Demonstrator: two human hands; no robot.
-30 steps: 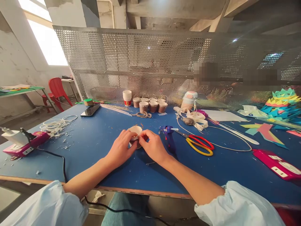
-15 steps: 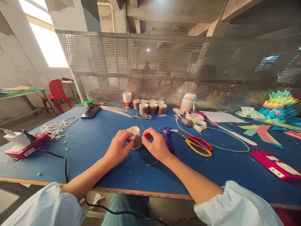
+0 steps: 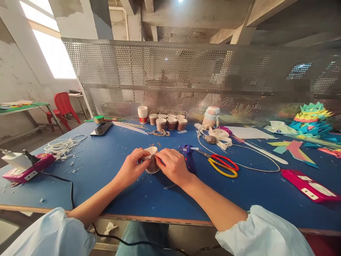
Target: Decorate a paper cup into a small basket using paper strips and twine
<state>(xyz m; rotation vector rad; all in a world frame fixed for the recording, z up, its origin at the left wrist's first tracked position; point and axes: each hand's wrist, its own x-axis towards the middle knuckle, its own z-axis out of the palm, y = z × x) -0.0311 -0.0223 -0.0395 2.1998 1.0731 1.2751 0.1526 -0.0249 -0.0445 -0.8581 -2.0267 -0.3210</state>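
A small paper cup wrapped in brown cord stands on the blue table in front of me, its white rim facing up. My left hand grips it at the left of the rim, thumb and fingers closed, with a whitish strip showing at the fingertips. From the other side my right hand pinches at the right of the rim; its fingertips partly hide the cup. Just beyond my right hand stands a blue glue gun, and scissors with red and yellow handles lie to its right.
Several wrapped cups and a stack of paper cups stand at the back. A phone and cord coils lie left. Power strips sit at both sides. A bottle stands before the perforated metal screen.
My right hand has moved left onto the cup's rim; before, it was held just apart from it. My left hand still grips the cup. The view has shifted slightly.
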